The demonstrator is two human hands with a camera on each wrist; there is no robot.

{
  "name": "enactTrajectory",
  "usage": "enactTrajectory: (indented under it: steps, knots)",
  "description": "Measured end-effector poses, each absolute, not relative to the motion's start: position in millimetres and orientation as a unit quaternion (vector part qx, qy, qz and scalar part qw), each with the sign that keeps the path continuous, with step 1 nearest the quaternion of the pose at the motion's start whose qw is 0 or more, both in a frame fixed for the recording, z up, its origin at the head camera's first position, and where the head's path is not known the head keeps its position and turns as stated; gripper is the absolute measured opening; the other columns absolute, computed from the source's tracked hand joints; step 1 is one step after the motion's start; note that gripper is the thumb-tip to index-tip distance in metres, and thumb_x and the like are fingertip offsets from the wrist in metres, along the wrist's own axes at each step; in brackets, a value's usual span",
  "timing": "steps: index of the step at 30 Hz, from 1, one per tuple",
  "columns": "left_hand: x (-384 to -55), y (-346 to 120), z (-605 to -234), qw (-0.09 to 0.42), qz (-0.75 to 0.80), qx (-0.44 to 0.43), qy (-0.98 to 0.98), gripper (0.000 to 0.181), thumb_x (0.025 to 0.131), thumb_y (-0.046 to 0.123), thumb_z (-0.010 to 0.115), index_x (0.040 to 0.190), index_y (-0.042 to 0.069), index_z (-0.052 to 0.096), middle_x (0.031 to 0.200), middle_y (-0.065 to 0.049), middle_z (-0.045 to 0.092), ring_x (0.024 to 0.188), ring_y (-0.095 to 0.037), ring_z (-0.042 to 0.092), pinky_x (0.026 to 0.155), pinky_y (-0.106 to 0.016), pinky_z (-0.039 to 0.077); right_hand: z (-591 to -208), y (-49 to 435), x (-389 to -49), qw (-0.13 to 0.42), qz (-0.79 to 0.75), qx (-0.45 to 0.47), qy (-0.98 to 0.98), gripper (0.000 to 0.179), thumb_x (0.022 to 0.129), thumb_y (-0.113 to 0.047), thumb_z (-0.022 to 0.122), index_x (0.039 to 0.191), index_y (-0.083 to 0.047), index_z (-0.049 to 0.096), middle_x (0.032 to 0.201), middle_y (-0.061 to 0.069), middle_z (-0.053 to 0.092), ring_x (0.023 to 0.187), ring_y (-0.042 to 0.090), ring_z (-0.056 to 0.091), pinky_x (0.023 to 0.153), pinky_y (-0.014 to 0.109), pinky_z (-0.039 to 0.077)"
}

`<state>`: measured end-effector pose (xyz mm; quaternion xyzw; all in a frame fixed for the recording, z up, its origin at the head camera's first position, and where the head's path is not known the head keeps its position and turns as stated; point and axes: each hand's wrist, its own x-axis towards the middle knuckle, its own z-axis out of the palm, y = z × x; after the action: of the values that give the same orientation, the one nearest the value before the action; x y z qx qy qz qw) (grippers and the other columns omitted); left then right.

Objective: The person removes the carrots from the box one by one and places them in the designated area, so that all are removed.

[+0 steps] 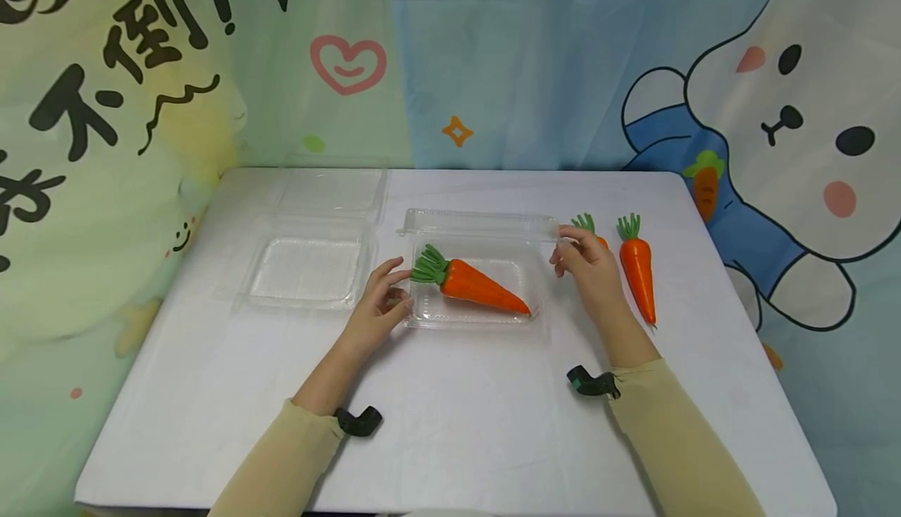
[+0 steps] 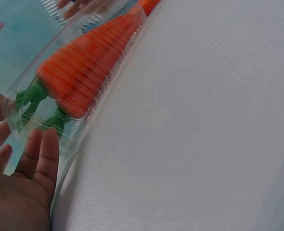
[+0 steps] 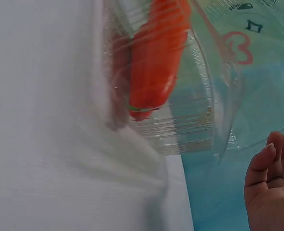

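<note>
An orange toy carrot [image 1: 479, 286] with green leaves lies in a clear plastic clamshell box [image 1: 429, 320]. The box's lid [image 1: 482, 224] stands raised along the far side. My left hand [image 1: 380, 306] is at the box's left end by the leaf tips. In the left wrist view, fingertips [image 2: 49, 137] rest against its clear wall. At the lid's right end is my right hand [image 1: 580, 263], its forefinger reaching the corner and the other fingers loosely bent. From the right wrist, the fingers [image 3: 274, 144] show close to the lid's edge.
Another clear box [image 1: 306, 306] lies opened out on the left of the white table [image 1: 464, 423]. One toy carrot [image 1: 637, 271] lies to the right; a second carrot [image 1: 583, 222] is partly hidden behind my right hand. A printed curtain [image 1: 521, 55] hangs behind the table.
</note>
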<state>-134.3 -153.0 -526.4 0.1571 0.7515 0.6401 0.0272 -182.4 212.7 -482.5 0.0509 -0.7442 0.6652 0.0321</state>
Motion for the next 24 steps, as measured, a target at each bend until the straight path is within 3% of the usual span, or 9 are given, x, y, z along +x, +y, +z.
enactTrajectory:
  steps: [6,11,17,24]
  knots:
    - [-129,-150,-506,0.031,0.629,0.173,0.757,0.047,0.093,-0.005,0.059,0.139,-0.007,0.048,0.159,-0.021,0.027,0.097,-0.016,0.058,0.079,-0.017,0.052,-469,209,-197,0.018,0.63,0.029,-0.776,0.036,0.1,-0.043,0.054,0.121,-0.014,0.059,0.093,0.008,0.059,0.086,0.033,0.058,0.07,0.022,0.056]
    - [-128,-151,-505,0.042,0.625,0.172,0.76,0.048,0.094,-0.004,0.058,0.141,-0.005,0.047,0.158,-0.02,0.033,0.1,-0.016,0.056,0.084,-0.016,0.05,-458,205,-211,0.005,0.631,0.012,-0.776,0.041,0.099,-0.048,0.053,0.12,-0.013,0.059,0.11,0.008,0.057,0.089,0.031,0.056,0.071,0.02,0.055]
    - [-128,-151,-506,0.039,0.618,0.182,0.764,0.049,0.095,-0.003,0.058,0.142,-0.005,0.046,0.158,-0.019,0.033,0.103,-0.019,0.057,0.089,-0.019,0.049,-451,204,-229,-0.012,0.654,0.007,-0.756,0.036,0.101,-0.04,0.053,0.121,-0.011,0.058,0.12,0.009,0.056,0.084,0.023,0.053,0.067,0.02,0.053]
    - [-129,-151,-508,0.042,0.618,0.184,0.763,0.049,0.095,-0.003,0.057,0.143,-0.003,0.046,0.158,-0.017,0.033,0.105,-0.025,0.056,0.09,-0.019,0.049,-445,205,-250,-0.03,0.651,-0.002,-0.758,0.032,0.101,-0.031,0.056,0.124,-0.01,0.057,0.112,0.001,0.06,0.08,0.019,0.055,0.064,0.02,0.052]
